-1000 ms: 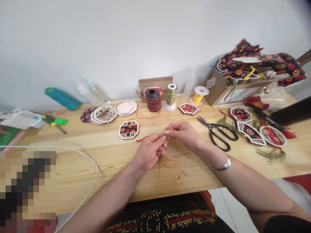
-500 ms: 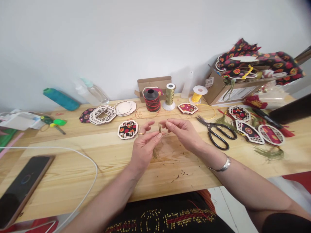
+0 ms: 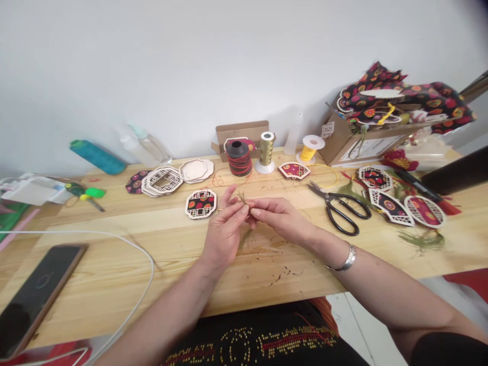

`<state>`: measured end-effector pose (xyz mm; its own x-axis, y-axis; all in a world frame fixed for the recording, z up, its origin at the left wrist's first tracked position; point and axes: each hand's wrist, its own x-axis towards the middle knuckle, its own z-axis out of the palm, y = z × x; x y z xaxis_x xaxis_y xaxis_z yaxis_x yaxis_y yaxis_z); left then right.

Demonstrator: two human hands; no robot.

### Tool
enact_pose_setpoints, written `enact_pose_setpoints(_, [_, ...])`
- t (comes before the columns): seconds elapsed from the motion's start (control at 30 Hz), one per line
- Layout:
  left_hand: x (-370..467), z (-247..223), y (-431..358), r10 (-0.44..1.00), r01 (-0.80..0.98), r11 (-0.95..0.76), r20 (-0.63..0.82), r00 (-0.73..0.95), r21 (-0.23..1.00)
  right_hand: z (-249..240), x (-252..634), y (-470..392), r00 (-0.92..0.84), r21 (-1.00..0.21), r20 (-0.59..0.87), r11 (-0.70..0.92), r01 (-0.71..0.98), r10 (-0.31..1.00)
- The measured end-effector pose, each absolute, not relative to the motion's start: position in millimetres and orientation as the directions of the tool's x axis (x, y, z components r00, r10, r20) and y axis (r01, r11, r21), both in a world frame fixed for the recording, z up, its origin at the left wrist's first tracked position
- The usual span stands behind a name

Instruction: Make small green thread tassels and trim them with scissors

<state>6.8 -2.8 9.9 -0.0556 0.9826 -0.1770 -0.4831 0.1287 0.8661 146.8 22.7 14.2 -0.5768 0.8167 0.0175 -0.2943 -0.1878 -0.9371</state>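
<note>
Left hand (image 3: 223, 231) and right hand (image 3: 284, 217) meet over the surface (image 3: 175, 290) at an olive thread bundle (image 3: 243, 197).
Nearest, left of the left hand, lies a phone (image 3: 40, 300). The left hand pinches the bundle between thumb and forefinger, strands poking up above the grip; the right hand's thumb and forefinger press together against it, anything between them too small to tell. Scissors (image 3: 346, 202) lie right of the right hand, a framed ornament (image 3: 201, 204) just beyond the left. Farther off, past both hands, stand a red cord spool (image 3: 240, 163) and a gold thread spool (image 3: 267, 153).
</note>
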Motion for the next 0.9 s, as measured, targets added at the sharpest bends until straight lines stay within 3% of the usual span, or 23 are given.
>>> enact_pose_setpoints(0.13, [6.2, 8.1, -0.5, 0.996, -0.468, 0.049, -0.081, -0.048, 0.883, 19.2, 147.8, 23.3, -0.534, -0.98, -0.02, -0.122, -0.157, 0.845])
enact_pose_setpoints(0.37, [4.3, 13.0, 2.1, 0.996, -0.572, 0.092, -0.075, 0.052, 0.815, 20.7, 153.2, 28.4, -0.5, -0.999, -0.051, -0.049, 0.018, 0.865])
enact_pose_setpoints(0.57, [-1.5, 17.9, 6.5, 0.991, -0.668, 0.112, -0.129, 0.025, 0.735, 17.5, 161.9, 38.3, -0.459, -0.988, -0.07, 0.002, 0.154, 0.886])
enact_pose_setpoints(0.7, [-4.9, 20.8, 8.3, 0.986, -0.687, 0.113, -0.164, -0.01, 0.718, 13.8, 167.9, 45.7, -0.428, -0.978, -0.08, 0.011, 0.207, 0.9])
enact_pose_setpoints(0.9, [-5.6, 25.2, 7.6, 0.994, -0.708, 0.073, -0.107, -0.003, 0.702, 12.7, 174.5, 52.4, -0.381, -0.976, -0.113, -0.031, 0.215, 0.918])
